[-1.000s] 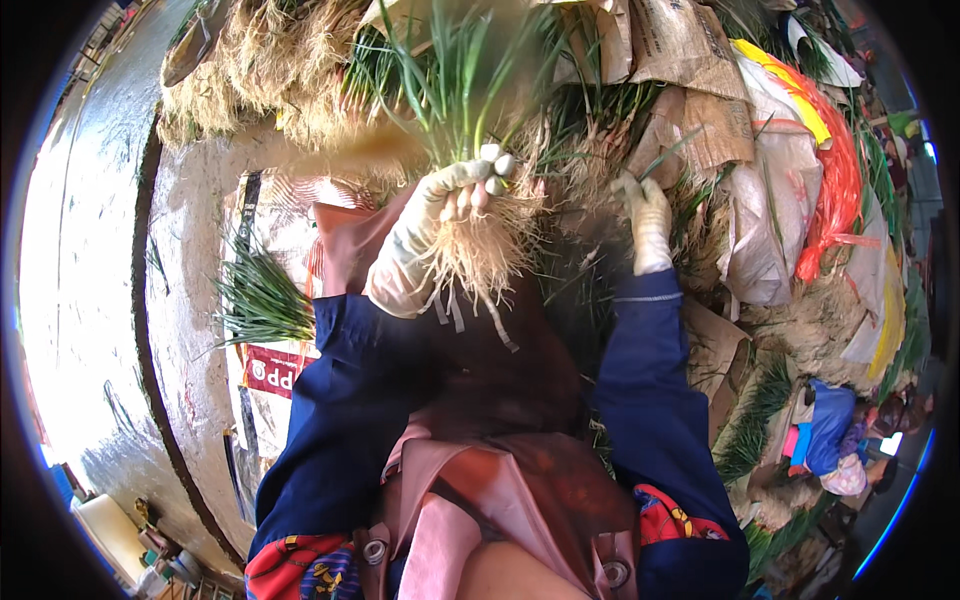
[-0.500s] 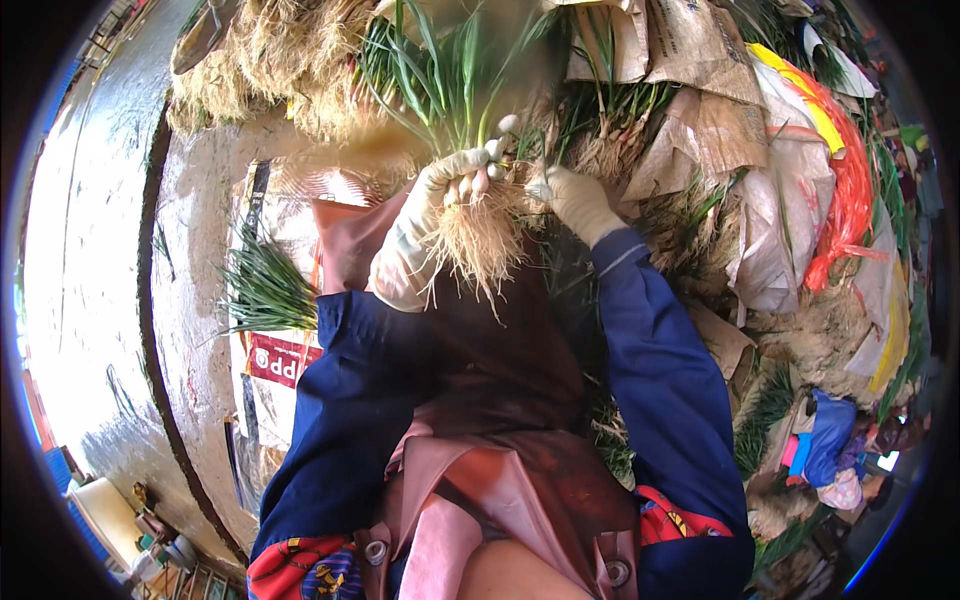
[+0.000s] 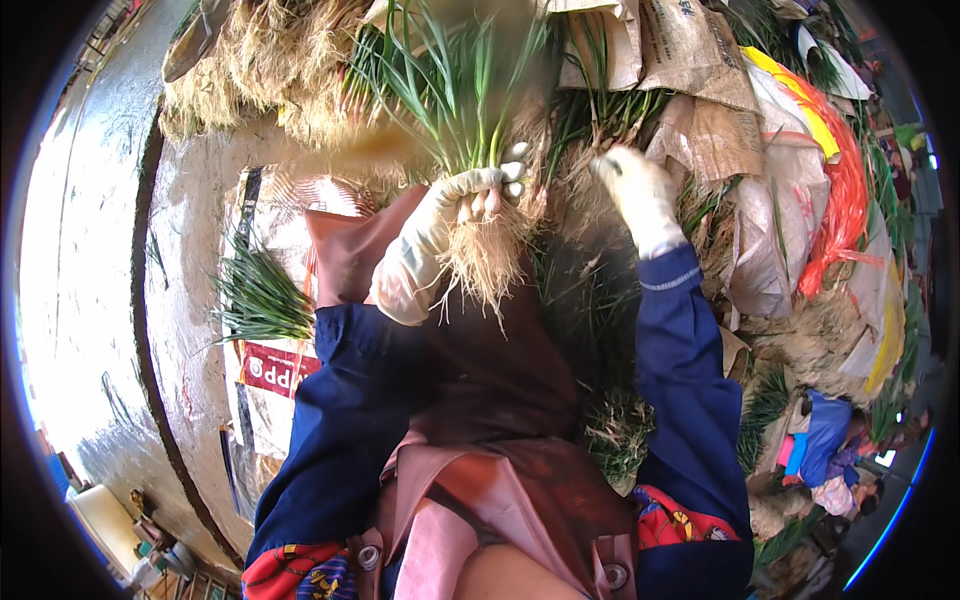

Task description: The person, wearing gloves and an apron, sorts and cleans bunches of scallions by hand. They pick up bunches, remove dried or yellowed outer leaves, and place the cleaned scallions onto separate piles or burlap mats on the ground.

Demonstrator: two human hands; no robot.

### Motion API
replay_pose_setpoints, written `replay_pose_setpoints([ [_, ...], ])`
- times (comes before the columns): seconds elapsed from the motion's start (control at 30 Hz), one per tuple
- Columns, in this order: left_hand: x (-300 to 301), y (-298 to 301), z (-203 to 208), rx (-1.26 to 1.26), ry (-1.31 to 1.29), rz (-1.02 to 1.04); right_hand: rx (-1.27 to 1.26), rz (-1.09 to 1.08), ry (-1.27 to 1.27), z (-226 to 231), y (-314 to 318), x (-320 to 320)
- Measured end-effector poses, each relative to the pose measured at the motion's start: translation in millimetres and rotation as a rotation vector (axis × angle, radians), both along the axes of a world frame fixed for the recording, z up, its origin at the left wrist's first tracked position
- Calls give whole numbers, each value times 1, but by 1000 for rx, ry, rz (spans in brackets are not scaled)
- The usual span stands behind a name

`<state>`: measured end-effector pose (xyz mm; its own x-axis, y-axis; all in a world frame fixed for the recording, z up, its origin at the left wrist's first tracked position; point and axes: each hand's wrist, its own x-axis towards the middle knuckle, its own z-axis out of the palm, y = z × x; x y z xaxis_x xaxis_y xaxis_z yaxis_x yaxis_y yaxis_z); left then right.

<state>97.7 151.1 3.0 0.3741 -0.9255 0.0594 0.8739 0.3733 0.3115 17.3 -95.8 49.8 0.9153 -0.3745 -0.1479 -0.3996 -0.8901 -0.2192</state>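
Observation:
My left hand [image 3: 425, 245], in a pale glove, is closed round a bunch of spring onions [image 3: 485, 260]. The green leaves point away from me, and the whitish bulbs and long stringy roots hang below the fingers over my apron. Apart from the bunch, on its right, my right hand [image 3: 642, 195] wears a pale glove too. Its fingers are curled together near a heap of spring onions [image 3: 610, 118]; whatever they hold, if anything, cannot be made out.
On the left, a tied-looking bundle of green leaves [image 3: 262, 292] lies on a printed sack [image 3: 275, 410]. More rooted onions [image 3: 270, 60] are piled at the far left. Brown sacking [image 3: 700, 55] and red plastic strips [image 3: 840, 190] lie to the right. A brown apron [image 3: 480, 380] covers my lap.
My right hand has moved right, away from the bunch, toward the heap of onions. My left hand keeps hold of its bunch in nearly the same place.

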Motion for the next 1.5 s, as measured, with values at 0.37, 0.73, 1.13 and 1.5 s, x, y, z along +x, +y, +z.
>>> replay_pose_setpoints([
  [0.37, -24, -27, 17, 545, -87, 145, 1016, -230, -164, -26, -24, 24],
  [0.73, -31, -45, -3, 508, -33, 10, 1305, -153, -549, -64, 34, -10],
  [1.13, -26, -30, 9, 71, 161, 204, 359, -129, 192, 5, 10, -15],
  [1.5, -24, -34, 18, 413, 192, 177, 386, -259, -128, -2, -4, 41],
])
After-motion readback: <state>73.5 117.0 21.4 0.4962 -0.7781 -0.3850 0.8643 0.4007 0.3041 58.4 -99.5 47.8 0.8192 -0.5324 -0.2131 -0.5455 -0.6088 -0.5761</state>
